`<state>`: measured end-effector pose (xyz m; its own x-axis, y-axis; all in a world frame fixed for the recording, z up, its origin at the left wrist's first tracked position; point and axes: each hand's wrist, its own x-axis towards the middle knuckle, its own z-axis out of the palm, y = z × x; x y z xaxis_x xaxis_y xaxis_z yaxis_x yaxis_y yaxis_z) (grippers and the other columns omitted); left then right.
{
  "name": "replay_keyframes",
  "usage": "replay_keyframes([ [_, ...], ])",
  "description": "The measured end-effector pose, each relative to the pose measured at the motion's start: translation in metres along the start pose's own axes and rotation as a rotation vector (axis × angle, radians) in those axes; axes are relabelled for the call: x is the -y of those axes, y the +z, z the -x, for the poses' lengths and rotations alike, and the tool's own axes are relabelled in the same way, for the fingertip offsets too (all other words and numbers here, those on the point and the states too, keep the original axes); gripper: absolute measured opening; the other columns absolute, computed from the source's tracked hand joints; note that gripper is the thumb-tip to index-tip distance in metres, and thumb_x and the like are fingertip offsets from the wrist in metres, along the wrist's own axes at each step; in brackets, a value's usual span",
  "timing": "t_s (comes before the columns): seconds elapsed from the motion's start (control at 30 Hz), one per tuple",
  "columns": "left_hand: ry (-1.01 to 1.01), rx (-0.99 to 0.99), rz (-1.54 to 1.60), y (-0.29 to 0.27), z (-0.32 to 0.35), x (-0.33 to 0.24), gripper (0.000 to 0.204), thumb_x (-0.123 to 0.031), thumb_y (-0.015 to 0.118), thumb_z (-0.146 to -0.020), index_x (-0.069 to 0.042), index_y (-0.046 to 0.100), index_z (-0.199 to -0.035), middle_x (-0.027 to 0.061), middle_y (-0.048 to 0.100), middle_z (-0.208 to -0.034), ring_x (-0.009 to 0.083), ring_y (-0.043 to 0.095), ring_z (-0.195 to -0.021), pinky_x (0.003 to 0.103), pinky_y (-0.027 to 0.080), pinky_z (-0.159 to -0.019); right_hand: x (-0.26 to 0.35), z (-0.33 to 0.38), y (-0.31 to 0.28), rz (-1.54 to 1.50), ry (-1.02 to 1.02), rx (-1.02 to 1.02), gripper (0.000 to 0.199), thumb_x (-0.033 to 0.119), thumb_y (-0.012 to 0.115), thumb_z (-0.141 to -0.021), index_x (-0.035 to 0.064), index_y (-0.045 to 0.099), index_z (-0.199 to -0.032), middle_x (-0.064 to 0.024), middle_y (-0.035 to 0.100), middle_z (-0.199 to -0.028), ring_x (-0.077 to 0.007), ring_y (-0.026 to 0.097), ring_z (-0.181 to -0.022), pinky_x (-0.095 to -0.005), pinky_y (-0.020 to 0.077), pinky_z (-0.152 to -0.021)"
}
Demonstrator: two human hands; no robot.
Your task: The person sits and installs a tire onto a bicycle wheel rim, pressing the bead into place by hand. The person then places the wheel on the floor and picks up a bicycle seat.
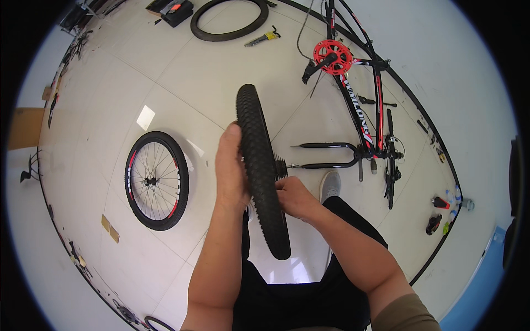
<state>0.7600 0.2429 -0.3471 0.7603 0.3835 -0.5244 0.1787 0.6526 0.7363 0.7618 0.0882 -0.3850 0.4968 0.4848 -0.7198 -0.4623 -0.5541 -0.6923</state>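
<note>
A bicycle wheel with a black knobby tire (pixel 256 165) stands nearly edge-on in front of me, raised above my lap. My left hand (pixel 229 165) is closed on its left side, the palm and thumb against the tire and the other fingers mostly hidden. On the wheel's right side a cassette of sprockets (pixel 281 167) sticks out at the hub. Just below that cassette, my right hand (pixel 298 197) grips the wheel with curled fingers, their tips hidden behind the tire.
Another bicycle wheel (pixel 184 182) lies on the tiled floor at left. A black and red bicycle frame (pixel 353 107) with its fork (pixel 331 165) lies at right. Farther off are a loose tire (pixel 205 34), a yellow-handled tool (pixel 269 36) and a phone-like flat object (pixel 110 228).
</note>
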Motion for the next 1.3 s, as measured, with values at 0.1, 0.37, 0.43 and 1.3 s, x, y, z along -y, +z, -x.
replay_keyframes([
  [0.1, -0.095, -0.091, -0.008, 0.003, 0.004, -0.012, 0.044, -0.052, 0.057, -0.096, -0.008, 0.065, -0.098, 0.0016, 0.061, -0.076, 0.0092, 0.058, -0.063, 0.025, 0.046, -0.052, -0.006, 0.003, 0.012, -0.010, -0.001, 0.044, 0.045, 0.032, 0.062, -0.092, -0.0090, 0.068, -0.075, -0.0135, 0.061, -0.060, -0.0191, 0.058, -0.055, -0.0351, 0.0484, -0.058],
  [0.37, -0.159, -0.050, 0.030, 0.002, 0.003, -0.024, 0.044, -0.048, 0.059, -0.096, -0.006, 0.065, -0.107, 0.0099, 0.068, -0.085, 0.0201, 0.066, -0.064, 0.026, 0.052, -0.052, -0.005, 0.009, 0.014, 0.002, 0.097, 0.146, 0.041, 0.033, 0.067, -0.088, -0.0057, 0.069, -0.074, -0.0105, 0.063, -0.063, -0.0160, 0.054, -0.053, -0.0327, 0.0464, -0.055],
  [0.43, -0.190, -0.073, -0.066, -0.001, 0.001, -0.024, 0.043, -0.046, 0.061, -0.095, -0.006, 0.066, -0.107, 0.0098, 0.068, -0.085, 0.0195, 0.066, -0.064, 0.026, 0.052, -0.052, 0.000, 0.007, 0.005, -0.084, 0.197, 0.107, 0.036, 0.030, 0.067, -0.087, -0.0040, 0.069, -0.074, -0.0096, 0.065, -0.065, -0.0149, 0.056, -0.055, -0.0316, 0.0459, -0.054],
  [1.3, 0.085, 0.128, 0.022, 0.030, 0.005, 0.023, 0.084, -0.019, 0.076, -0.082, -0.002, 0.031, -0.151, 0.0127, 0.057, -0.117, 0.0161, 0.061, -0.089, 0.030, 0.054, -0.072, -0.036, -0.044, -0.035, -0.672, 0.005, -0.270, 0.014, 0.009, 0.055, -0.096, 0.0035, 0.066, -0.100, -0.0068, 0.066, -0.083, -0.0214, 0.066, -0.071, -0.0355, 0.0544, -0.059],
])
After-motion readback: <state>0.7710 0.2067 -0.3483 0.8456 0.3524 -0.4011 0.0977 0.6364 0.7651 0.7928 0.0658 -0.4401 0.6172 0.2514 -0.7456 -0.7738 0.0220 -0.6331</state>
